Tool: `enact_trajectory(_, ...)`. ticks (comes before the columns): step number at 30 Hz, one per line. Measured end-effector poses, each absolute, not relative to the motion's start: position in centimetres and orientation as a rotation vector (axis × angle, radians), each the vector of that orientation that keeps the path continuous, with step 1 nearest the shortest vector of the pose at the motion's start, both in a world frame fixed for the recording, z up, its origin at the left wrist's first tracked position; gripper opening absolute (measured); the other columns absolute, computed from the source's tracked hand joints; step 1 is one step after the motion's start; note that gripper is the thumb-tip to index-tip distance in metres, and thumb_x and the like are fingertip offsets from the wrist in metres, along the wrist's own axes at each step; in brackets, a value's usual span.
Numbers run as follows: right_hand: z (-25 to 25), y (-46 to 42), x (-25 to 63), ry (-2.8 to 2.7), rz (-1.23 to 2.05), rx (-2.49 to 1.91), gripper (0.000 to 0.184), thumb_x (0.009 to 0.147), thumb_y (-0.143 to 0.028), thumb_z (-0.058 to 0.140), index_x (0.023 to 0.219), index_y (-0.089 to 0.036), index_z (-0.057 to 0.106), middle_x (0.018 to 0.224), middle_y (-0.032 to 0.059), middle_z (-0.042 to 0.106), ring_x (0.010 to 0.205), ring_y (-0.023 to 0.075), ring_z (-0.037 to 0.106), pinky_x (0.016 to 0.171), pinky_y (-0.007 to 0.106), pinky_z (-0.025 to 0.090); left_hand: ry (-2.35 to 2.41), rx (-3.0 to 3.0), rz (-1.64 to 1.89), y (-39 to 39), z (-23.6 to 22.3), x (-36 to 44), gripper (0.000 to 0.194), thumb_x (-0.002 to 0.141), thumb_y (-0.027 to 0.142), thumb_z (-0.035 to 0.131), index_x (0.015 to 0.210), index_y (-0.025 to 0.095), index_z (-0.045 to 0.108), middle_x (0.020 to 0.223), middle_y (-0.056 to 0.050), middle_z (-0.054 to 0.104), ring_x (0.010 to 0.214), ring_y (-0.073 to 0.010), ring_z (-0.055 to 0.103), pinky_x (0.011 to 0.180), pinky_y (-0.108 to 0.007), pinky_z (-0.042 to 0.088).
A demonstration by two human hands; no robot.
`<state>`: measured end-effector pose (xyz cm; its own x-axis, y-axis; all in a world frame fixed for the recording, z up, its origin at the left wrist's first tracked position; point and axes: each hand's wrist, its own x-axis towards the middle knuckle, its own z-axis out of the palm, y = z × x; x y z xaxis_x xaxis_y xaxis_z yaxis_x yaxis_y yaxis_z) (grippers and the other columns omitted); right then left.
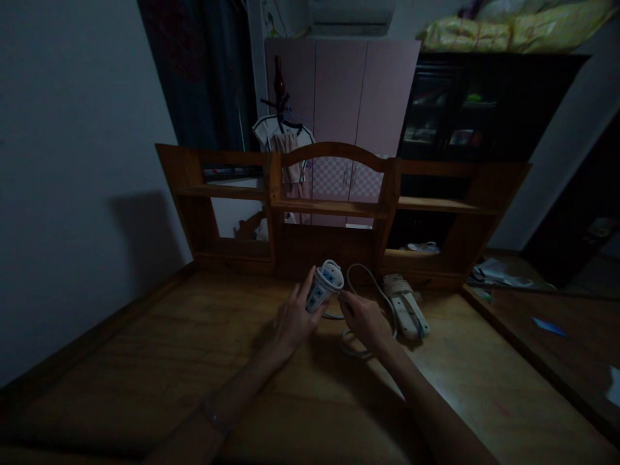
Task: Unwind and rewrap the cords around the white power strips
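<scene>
My left hand (296,315) is wrapped round a white power strip (317,296) with dark and blue socket markings, held tilted above the wooden desk. Pale cord is coiled around the strip's upper end. Close to its right, my right hand (364,318) pinches the cord, its fingertips near the coil. Loose grey-white cord (394,316) loops over the desktop behind and beneath my right hand. A second white power strip (407,309), with its own cord wound about one end, lies on the desk to the right.
A wooden shelf unit (334,206) stands along the desk's far edge. The wooden desktop (194,361) meets a white wall (87,194) at the left. At the right, a lower wooden surface (542,349) bears a blue item (548,327) and papers. The room is dim.
</scene>
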<state>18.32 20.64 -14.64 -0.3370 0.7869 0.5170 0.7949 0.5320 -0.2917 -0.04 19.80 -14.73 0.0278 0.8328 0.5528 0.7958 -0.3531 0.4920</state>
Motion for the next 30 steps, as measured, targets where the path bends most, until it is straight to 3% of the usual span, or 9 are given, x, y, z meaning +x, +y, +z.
enact_trajectory(6,-14.5,20.5,18.3,-2.315,-0.228,-1.361,0.019,0.098,-0.023,0.040,0.093,-0.020,0.059,0.086,0.0022,0.068,0.075,0.0158,0.065,0.060,0.025,0.032,2.050,2.325,1.043,20.1,-15.1,-0.4,0.082,0.084,0.042,0.058,0.148,0.036,0.007,0.112,-0.006,0.054,0.090,-0.0231,0.059,0.070,-0.029,0.043)
enact_trajectory(13,-13.7,19.6,17.9,-2.438,-0.376,-1.502,0.017,0.096,-0.023,0.042,0.099,-0.021,0.058,0.082,0.0038,0.068,0.067,0.0192,0.064,0.052,0.028,0.025,2.175,2.456,0.948,20.4,-15.5,-0.6,0.084,0.084,0.039,0.059,0.148,0.034,0.005,0.106,-0.006,0.051,0.093,-0.0227,0.053,0.075,-0.031,0.041)
enact_trajectory(17,-14.0,19.7,17.9,-2.436,-0.336,-1.602,0.016,0.095,-0.019,0.041,0.092,-0.018,0.057,0.076,0.0051,0.067,0.065,0.0195,0.064,0.051,0.029,0.023,2.242,2.493,0.908,20.3,-15.2,-0.8,0.084,0.083,0.038,0.059,0.148,0.034,0.006,0.106,-0.007,0.050,0.096,-0.0237,0.051,0.078,-0.033,0.040)
enact_trajectory(23,-15.0,20.3,17.7,-2.444,-0.292,-1.635,0.017,0.097,-0.022,0.040,0.095,-0.018,0.056,0.078,0.0055,0.068,0.070,0.0203,0.065,0.053,0.028,0.025,2.321,2.494,0.853,20.3,-15.0,-1.1,0.083,0.084,0.036,0.058,0.148,0.034,0.007,0.105,-0.007,0.049,0.096,-0.0240,0.049,0.080,-0.034,0.040)
enact_trajectory(30,-12.5,18.4,17.3,-2.581,-0.343,-1.398,0.019,0.089,-0.007,0.046,0.097,-0.019,0.058,0.088,0.0038,0.067,0.067,0.0158,0.062,0.050,0.030,0.019,2.317,2.592,0.753,20.2,-15.3,-1.2,0.084,0.084,0.036,0.059,0.149,0.032,0.006,0.104,-0.008,0.050,0.094,-0.0249,0.049,0.078,-0.035,0.040)
